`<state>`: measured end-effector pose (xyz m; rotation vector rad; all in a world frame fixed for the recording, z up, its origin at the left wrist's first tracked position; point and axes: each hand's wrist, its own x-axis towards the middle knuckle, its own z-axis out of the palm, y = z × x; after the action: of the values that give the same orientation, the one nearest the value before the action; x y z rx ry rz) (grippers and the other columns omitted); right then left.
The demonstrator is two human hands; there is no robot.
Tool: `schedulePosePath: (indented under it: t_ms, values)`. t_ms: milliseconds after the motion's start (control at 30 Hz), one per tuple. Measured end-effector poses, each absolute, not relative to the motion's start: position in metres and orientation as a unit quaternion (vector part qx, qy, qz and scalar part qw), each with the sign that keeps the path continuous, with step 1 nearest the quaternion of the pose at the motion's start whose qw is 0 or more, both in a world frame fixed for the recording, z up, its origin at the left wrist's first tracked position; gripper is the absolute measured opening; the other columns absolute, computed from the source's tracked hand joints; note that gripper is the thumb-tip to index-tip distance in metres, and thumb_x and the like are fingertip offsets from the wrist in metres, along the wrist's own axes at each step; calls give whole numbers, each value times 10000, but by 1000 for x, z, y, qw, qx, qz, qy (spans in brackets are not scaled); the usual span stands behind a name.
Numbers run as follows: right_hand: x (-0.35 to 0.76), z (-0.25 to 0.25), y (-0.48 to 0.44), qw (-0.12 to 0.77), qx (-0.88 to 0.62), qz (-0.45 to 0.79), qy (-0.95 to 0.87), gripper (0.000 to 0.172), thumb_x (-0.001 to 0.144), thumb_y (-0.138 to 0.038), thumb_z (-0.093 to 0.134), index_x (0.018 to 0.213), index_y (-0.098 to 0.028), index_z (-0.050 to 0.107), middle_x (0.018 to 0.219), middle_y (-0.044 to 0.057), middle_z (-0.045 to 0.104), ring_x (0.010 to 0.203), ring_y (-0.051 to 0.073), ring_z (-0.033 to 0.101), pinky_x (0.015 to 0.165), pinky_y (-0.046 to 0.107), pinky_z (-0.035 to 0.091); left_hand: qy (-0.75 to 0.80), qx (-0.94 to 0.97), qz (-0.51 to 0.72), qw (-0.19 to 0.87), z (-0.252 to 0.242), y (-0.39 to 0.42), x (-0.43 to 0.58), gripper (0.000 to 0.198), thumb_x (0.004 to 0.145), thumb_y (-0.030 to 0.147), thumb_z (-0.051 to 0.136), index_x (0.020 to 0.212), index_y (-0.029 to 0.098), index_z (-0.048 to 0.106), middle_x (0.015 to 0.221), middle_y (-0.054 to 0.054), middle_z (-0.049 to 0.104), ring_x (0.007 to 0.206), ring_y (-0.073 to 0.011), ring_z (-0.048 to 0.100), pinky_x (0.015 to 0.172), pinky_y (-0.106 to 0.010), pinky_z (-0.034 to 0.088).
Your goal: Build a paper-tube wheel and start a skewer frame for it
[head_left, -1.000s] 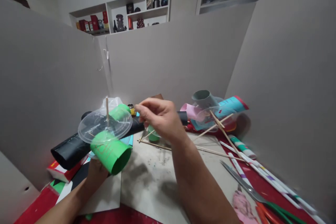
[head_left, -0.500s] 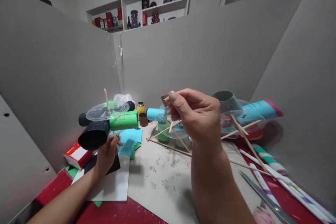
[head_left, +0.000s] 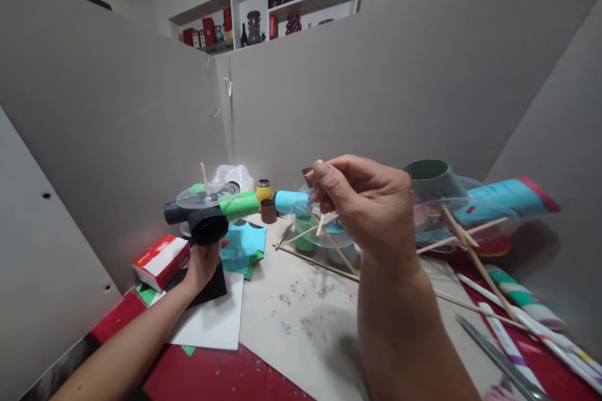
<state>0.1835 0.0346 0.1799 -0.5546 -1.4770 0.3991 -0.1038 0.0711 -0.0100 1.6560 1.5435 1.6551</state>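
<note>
My left hand [head_left: 205,265] is closed beneath a paper-tube model, seemingly gripping it from below; the fingertips are partly hidden. The model has a black tube [head_left: 207,227], a green tube [head_left: 242,204], a clear plastic disc [head_left: 190,198] on top and a thin wooden stick [head_left: 204,177] poking up through it. Raised in the middle, my right hand [head_left: 369,200] has thumb and forefinger pinched; whatever is between them is too small to make out. Behind it stands a wooden-stick frame [head_left: 332,243] with clear discs and a blue tube [head_left: 289,202].
A red and white box [head_left: 162,261], white sheet [head_left: 211,326] and blue paper [head_left: 242,247] lie at left. Behind stand a yellow bottle [head_left: 264,193] and brown ring [head_left: 268,211]. Scissors [head_left: 498,357], white markers [head_left: 505,341] and a large blue tube [head_left: 508,200] are at right.
The model in my left hand has turned and tipped, its black tube end now facing me more. My right hand keeps its pinch. The whole view has shifted slightly.
</note>
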Motion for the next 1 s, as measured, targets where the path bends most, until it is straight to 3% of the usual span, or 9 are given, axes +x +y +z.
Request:
schedulePosePath:
  t_ms: [100, 400, 667, 800, 1000]
  values:
    - [184, 179, 34, 688, -244, 182, -659, 252, 870, -382, 664, 712, -185, 677, 534, -18, 591, 435, 84, 533, 406, 210, 449, 539, 597, 568, 175, -15, 77, -107, 389, 903, 481, 499, 768, 154, 662, 509, 1, 519, 489, -136, 489, 544, -274, 409]
    - [185, 183, 31, 680, -234, 202, -665, 313, 853, -454, 666, 681, -193, 665, 524, -15, 571, 418, 87, 527, 390, 216, 425, 545, 595, 537, 245, -14, 87, -108, 366, 844, 484, 553, 746, 141, 634, 470, -1, 546, 440, -139, 511, 494, -272, 420]
    - [185, 183, 32, 680, -215, 187, -676, 278, 880, -361, 653, 672, -176, 655, 503, -32, 568, 394, 71, 499, 377, 194, 403, 583, 533, 528, 313, -6, 111, -110, 229, 802, 358, 649, 738, 173, 530, 568, -12, 650, 434, -121, 578, 470, -236, 486]
    - [185, 183, 34, 675, -203, 185, -685, 268, 887, -313, 649, 663, -166, 644, 500, -41, 563, 399, 62, 503, 392, 182, 408, 606, 483, 516, 366, -1, 121, -108, 175, 811, 274, 664, 815, 157, 534, 689, -48, 702, 468, -122, 617, 495, -259, 541]
    - [185, 183, 34, 666, -202, 181, -695, 296, 888, -333, 645, 646, -163, 634, 493, -41, 566, 389, 60, 502, 375, 171, 400, 613, 435, 522, 403, 6, 119, -108, 165, 795, 213, 696, 849, 109, 579, 706, -63, 689, 473, -102, 609, 501, -242, 544]
